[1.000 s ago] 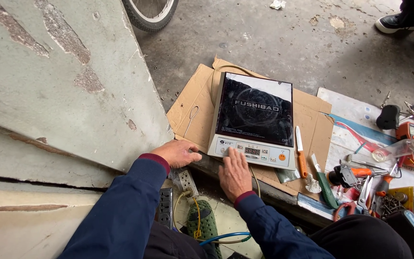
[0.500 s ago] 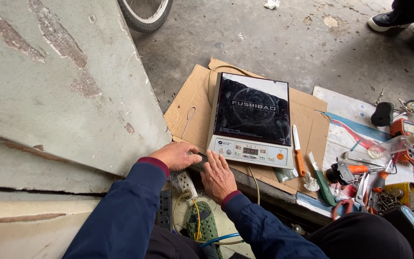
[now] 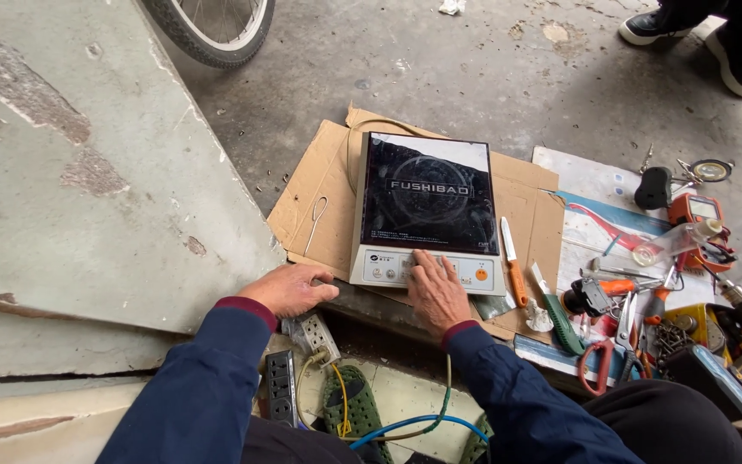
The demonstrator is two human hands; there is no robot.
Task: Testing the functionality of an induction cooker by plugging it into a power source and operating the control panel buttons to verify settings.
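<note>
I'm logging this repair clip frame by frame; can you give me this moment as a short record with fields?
Setting: concrete floor, flattened cardboard
Main item: induction cooker, black glass top
Right hand: fingers on the cooker's control panel
Left hand: resting on the ledge beside a power strip
To the right: knife, scissors, multimeter
Background: bicycle wheel

Left hand point(image 3: 288, 289) flat, palm down; right hand point(image 3: 436, 290) fingers spread, pressing forward.

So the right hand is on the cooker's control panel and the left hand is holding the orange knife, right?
Not quite. The head view shows the left hand resting by the cardboard's edge, empty; the orange knife lies right of the cooker. The right hand is on the panel.
</note>
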